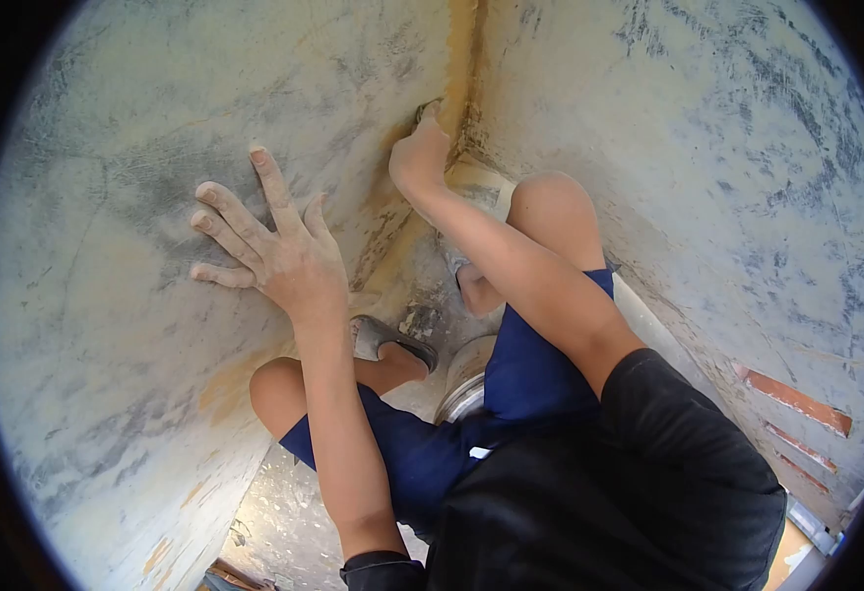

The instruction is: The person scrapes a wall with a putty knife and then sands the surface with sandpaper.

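My left hand [279,241], dusty and with fingers spread, rests flat against the left wall [156,325], which is pale with grey smudges. Up by the inner corner, my right hand [422,158] is closed. A small dark edge shows at its fingertips against the left wall, too little of it to name. A yellowish-brown strip [461,54] runs down the corner where the two walls meet, just beside the right hand.
The right wall [727,167] has dark scuffs and reddish gouges [796,399] low down. I sit with knees bent over a round pale container [466,379]. A grey slipper [392,340] is on one foot. The floor [289,507] is dusty and stained.
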Demonstrator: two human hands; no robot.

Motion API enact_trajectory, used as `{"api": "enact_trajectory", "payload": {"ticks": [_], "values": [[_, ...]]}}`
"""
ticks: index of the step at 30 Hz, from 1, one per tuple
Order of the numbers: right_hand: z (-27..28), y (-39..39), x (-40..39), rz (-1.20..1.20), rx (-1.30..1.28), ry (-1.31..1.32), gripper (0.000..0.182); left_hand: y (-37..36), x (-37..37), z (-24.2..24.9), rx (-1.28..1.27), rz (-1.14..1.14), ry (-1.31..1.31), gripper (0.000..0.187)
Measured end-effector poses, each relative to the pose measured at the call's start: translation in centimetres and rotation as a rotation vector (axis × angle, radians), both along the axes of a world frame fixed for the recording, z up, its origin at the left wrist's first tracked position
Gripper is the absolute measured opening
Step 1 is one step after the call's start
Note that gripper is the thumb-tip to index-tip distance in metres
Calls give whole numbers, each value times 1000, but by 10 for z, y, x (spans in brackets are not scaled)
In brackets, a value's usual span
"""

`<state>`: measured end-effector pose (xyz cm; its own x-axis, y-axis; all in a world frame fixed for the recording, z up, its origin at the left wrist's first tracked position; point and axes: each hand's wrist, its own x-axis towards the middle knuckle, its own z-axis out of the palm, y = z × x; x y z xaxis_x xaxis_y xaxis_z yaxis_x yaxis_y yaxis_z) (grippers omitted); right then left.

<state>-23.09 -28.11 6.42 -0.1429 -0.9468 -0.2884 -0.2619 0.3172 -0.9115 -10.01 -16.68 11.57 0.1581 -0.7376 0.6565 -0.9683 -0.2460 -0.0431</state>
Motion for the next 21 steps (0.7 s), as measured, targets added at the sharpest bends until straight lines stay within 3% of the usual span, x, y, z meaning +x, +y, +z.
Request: {"api": "enact_trajectory", "payload": {"ticks": [6, 9, 13, 16, 18, 21], "values": [[-14, 26, 13, -7, -325, 96, 66, -3, 1, -2, 1, -27, 13, 96], [-8, 6, 14, -131, -130, 21, 67, 0, 3, 1, 23, -36, 5, 95], [-15, 26, 18, -29, -252, 154, 68, -1, 2, 0, 22, -25, 11, 93], [-15, 12, 7, 22, -199, 23, 70, 0, 3, 1, 33, -23, -7, 93], [-16, -8, 9, -124, -56, 15, 69, 0, 2, 2, 16, -11, -8, 95], [-22, 27, 18, 31, -273, 149, 69, -1, -1, 0, -4, -5, 2, 97]]}}
